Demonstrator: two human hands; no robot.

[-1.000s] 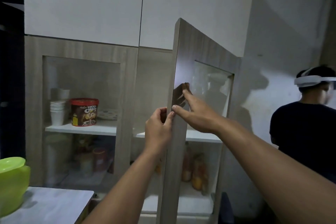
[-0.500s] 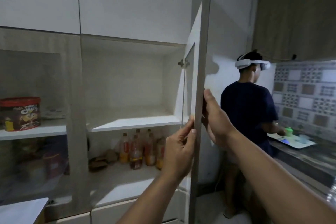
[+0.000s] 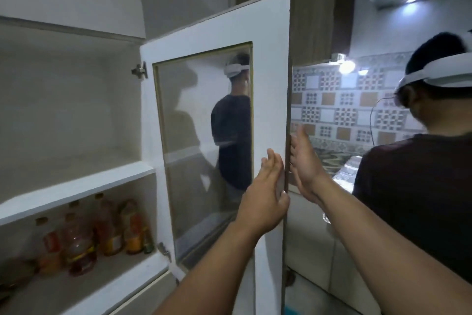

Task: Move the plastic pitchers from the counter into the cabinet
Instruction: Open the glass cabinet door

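No pitcher is in view. The cabinet [image 3: 76, 110] stands open in front of me on the left, with a white shelf [image 3: 76, 188] across its middle. Its glass-paned door [image 3: 270, 79] is swung far out to the right, white inner face toward me. My left hand [image 3: 265, 192] lies flat against the inner face near the free edge, fingers straight and thumb at the edge. My right hand [image 3: 304, 161] is just behind that edge, palm open toward the door's outer side.
Several bottles [image 3: 102, 230] stand on the lower shelf. A person with a white headset [image 3: 421, 187] stands close on the right, back toward me, at a counter [image 3: 342, 161] under a tiled wall. The door glass mirrors that person.
The door has swung from edge-on to wide open, showing its inner face. My left hand went from gripping the edge to lying flat, and my view turned right; the green pitcher left the view earlier.
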